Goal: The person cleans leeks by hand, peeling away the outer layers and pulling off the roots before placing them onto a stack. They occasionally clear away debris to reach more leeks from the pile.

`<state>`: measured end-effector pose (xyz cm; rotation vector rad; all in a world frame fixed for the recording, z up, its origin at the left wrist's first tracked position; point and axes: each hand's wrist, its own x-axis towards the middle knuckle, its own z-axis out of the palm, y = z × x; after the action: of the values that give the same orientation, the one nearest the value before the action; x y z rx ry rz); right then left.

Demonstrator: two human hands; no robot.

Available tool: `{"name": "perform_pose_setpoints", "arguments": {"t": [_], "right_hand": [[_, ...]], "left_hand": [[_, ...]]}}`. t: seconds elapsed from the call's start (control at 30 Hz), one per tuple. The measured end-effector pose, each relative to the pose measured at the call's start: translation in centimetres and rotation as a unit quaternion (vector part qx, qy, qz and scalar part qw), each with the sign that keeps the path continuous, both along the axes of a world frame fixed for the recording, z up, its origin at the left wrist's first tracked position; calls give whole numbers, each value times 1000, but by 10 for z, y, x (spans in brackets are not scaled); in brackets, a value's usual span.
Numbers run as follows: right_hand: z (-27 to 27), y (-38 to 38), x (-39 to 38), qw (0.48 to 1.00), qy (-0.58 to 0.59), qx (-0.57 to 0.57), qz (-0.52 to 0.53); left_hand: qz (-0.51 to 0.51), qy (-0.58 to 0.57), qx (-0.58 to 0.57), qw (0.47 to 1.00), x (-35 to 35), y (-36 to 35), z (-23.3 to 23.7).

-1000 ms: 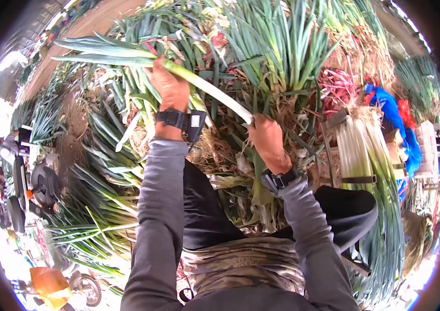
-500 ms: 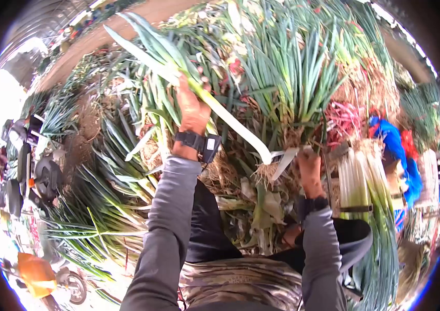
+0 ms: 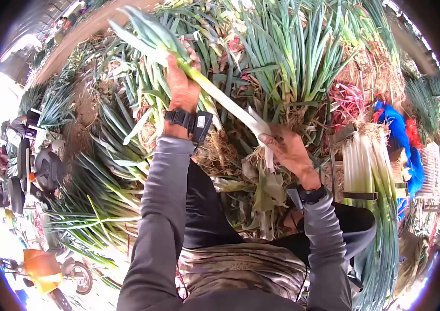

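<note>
A long leek [image 3: 220,97] slants across the middle, its green leaves at the upper left and its white end at the lower right. Wrapped round the stalk just below the leaves is my left hand [image 3: 182,85]. My right hand [image 3: 288,147] is at the white end, its thumb and fingers closed on it. A pale strip of leaf hangs down beside that end. The tips of the right fingers are partly hidden, and the root end cannot be made out.
Upright leeks with roots [image 3: 295,62] stand ahead. A strapped leek bundle [image 3: 362,166] lies at the right, near pink ties [image 3: 347,101] and blue cloth [image 3: 396,135]. More leeks [image 3: 100,192] lie at the left, with motorbikes [image 3: 49,168] beyond.
My right hand has moved up and left onto the leek's white end, where a flat pale blade-like piece and roots showed before. My left hand has shifted slightly up and left with the leek.
</note>
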<state>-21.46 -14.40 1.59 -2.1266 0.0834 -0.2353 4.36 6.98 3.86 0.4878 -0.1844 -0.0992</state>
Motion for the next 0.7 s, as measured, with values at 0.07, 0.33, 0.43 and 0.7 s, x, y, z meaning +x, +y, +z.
{"name": "perform_pose_setpoints", "arguments": {"t": [0.07, 0.33, 0.43, 0.7], "right_hand": [[-4, 3, 4, 999, -15, -51, 7], [-27, 24, 4, 978, -15, 175, -109], [-63, 7, 17, 988, -61, 95, -102], [-23, -3, -2, 710, -56, 680, -175]], "left_hand": [[0, 1, -13, 1000, 0, -3, 0], [-28, 83, -71, 994, 2, -11, -1], [26, 33, 18, 999, -13, -21, 5], [-60, -7, -14, 998, -13, -21, 3]]}}
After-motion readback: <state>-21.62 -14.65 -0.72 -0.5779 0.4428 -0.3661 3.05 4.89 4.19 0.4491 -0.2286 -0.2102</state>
